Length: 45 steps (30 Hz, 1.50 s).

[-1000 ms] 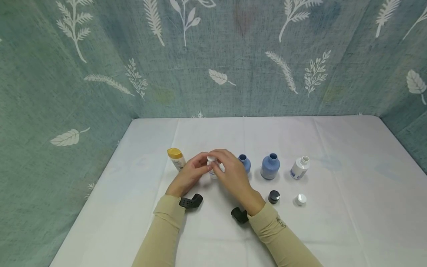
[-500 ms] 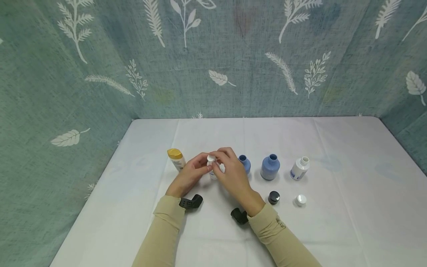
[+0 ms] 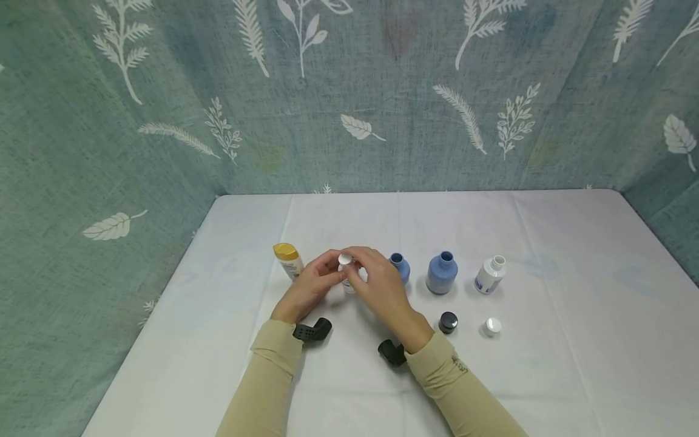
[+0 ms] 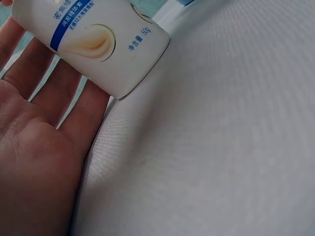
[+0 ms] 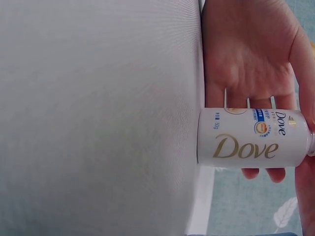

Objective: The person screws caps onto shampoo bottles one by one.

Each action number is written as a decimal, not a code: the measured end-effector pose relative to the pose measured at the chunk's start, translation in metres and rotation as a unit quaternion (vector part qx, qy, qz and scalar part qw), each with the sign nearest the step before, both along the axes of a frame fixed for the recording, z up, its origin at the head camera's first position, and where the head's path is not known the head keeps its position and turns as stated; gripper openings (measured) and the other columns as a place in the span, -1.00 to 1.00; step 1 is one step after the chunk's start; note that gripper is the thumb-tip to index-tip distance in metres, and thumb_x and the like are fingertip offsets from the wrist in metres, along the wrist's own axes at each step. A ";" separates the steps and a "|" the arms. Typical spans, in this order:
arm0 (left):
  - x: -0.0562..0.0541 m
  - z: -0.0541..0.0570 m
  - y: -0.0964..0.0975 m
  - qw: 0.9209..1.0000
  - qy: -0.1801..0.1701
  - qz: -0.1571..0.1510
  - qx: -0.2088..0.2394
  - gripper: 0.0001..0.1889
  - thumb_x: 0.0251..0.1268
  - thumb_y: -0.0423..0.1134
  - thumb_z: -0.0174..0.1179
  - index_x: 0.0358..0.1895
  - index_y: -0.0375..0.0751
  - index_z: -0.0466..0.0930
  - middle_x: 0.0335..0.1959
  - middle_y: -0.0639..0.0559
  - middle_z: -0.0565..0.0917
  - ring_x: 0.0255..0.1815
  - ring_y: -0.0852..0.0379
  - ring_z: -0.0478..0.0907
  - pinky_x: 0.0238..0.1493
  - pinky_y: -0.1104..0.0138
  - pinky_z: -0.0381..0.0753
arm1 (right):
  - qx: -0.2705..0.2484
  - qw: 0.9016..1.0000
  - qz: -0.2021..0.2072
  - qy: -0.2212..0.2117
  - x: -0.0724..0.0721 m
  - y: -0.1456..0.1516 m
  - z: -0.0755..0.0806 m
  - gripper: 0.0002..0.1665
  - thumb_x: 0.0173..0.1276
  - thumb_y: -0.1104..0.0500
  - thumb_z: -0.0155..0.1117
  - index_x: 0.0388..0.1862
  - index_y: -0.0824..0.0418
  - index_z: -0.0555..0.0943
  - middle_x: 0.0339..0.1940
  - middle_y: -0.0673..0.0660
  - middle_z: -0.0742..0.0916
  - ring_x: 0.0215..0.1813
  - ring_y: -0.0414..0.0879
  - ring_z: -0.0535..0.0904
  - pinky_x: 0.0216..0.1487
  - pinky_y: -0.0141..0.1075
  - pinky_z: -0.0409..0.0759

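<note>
A small white Dove bottle [image 3: 348,285] stands upright on the white tabletop, with a white cap [image 3: 345,260] at its top. My left hand [image 3: 312,284] holds the bottle from the left; in the left wrist view its fingers [image 4: 74,96] lie behind the bottle. My right hand [image 3: 382,288] comes from the right and pinches the cap between thumb and fingers. The right wrist view shows the gold-lettered bottle [image 5: 246,137] with the left palm [image 5: 246,59] beyond it; the cap falls outside that frame.
A yellow-capped bottle [image 3: 288,260] stands left of the hands. To the right stand a partly hidden blue bottle [image 3: 402,267], another blue bottle [image 3: 442,274] and a white bottle [image 3: 490,276], all uncapped. A black cap [image 3: 448,322] and a white cap [image 3: 493,327] lie in front.
The right hand's fingers have shifted on the cap, rising slightly and then dropping back down. The left hand and the bottle stay in place.
</note>
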<state>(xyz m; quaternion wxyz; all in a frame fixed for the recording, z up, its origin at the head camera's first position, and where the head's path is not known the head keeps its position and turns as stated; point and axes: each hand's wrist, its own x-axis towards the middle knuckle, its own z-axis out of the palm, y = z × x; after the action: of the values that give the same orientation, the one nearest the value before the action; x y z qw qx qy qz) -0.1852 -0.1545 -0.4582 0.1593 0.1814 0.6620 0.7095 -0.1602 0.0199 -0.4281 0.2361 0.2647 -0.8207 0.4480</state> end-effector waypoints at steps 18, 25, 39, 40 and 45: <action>-0.001 -0.002 -0.001 1.000 -0.003 0.004 0.004 -0.59 0.17 -0.24 0.17 0.09 -0.23 0.36 0.08 -0.16 0.41 0.13 -0.03 0.31 0.14 0.18 0.24 | 0.003 1.000 0.006 0.002 0.000 -0.001 0.002 -0.74 0.20 0.22 0.18 -0.10 0.10 0.56 -0.12 -0.06 0.59 -0.21 -0.22 0.46 -0.21 -0.37 0.42; 0.000 -0.002 -0.001 1.000 0.003 0.003 0.005 -0.61 0.19 -0.30 0.13 0.10 -0.24 0.35 0.09 -0.16 0.40 0.14 -0.03 0.31 0.16 0.18 0.23 | 0.006 1.000 0.006 0.015 0.000 -0.001 0.001 -0.74 0.21 0.24 0.19 -0.09 0.12 0.57 -0.13 -0.07 0.59 -0.24 -0.24 0.43 -0.24 -0.39 0.41; -0.002 -0.001 -0.001 1.000 0.003 0.005 -0.021 -0.64 0.22 -0.29 0.11 0.09 -0.21 0.37 0.09 -0.11 0.41 0.14 0.01 0.29 0.19 0.14 0.16 | 0.001 1.000 0.006 0.019 -0.001 -0.001 0.001 -0.74 0.18 0.26 0.21 -0.12 0.13 0.59 -0.11 -0.05 0.58 -0.21 -0.24 0.44 -0.21 -0.40 0.41; -0.002 -0.002 -0.001 1.000 0.003 0.005 -0.022 -0.64 0.22 -0.29 0.11 0.09 -0.21 0.37 0.09 -0.11 0.41 0.14 0.00 0.29 0.18 0.13 0.16 | 0.003 1.000 0.004 0.018 -0.001 -0.001 0.001 -0.74 0.18 0.25 0.23 -0.12 0.13 0.59 -0.11 -0.05 0.57 -0.21 -0.24 0.44 -0.22 -0.39 0.41; -0.003 -0.004 -0.002 1.000 0.005 0.001 -0.021 -0.62 0.22 -0.24 0.12 0.10 -0.20 0.37 0.10 -0.12 0.41 0.16 0.00 0.28 0.19 0.12 0.15 | 0.008 1.000 -0.006 0.003 0.001 -0.002 0.002 -0.72 0.16 0.17 0.27 -0.11 0.13 0.59 -0.10 -0.01 0.54 -0.18 -0.23 0.44 -0.21 -0.36 0.42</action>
<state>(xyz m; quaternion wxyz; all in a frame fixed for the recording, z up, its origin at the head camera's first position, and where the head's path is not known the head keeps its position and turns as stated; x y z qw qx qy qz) -0.1879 -0.1562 -0.4617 0.1592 0.1803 0.6781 0.6945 -0.1594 0.0179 -0.4261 0.2394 0.2633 -0.8248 0.4394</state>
